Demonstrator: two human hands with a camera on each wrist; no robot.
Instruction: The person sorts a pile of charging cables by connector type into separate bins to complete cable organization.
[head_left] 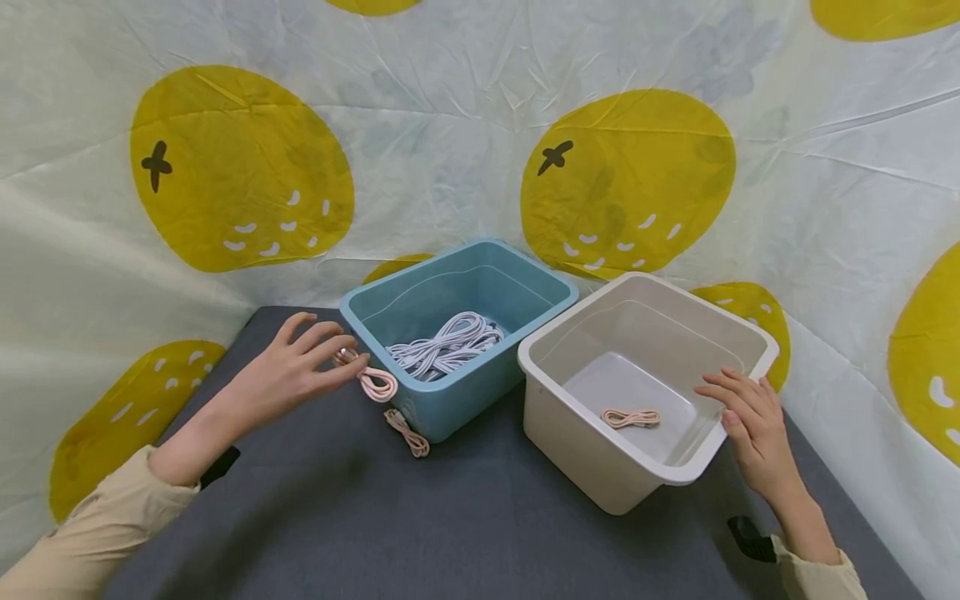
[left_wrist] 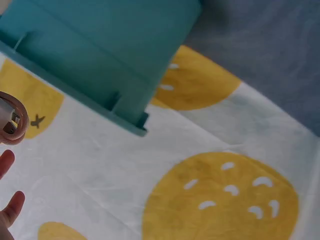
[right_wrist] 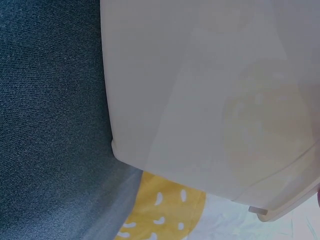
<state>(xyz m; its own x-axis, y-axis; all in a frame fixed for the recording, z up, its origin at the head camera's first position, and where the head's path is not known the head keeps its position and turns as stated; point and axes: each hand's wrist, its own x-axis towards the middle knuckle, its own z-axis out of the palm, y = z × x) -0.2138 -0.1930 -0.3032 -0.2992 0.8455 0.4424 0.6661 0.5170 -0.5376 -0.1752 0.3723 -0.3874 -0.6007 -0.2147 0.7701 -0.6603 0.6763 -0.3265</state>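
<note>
Between thumb and fingertips my left hand (head_left: 303,367) pinches a coiled pink cable (head_left: 377,385), just left of the blue bin's rim. The cable's metal plug (left_wrist: 14,120) shows at the edge of the left wrist view. Another pink cable (head_left: 407,432) lies on the table against the foot of the blue bin (head_left: 457,408). That bin holds a heap of white cables (head_left: 450,343). My right hand (head_left: 757,425) rests on the right rim of the beige bin (head_left: 585,450), fingers extended over it. Inside the beige bin lies one bundled pink cable (head_left: 631,418).
A dark grey cloth (head_left: 450,533) covers the table under both bins, which stand side by side. Behind them hangs a white curtain (head_left: 435,167) with yellow fruit prints, close to the bins' far sides.
</note>
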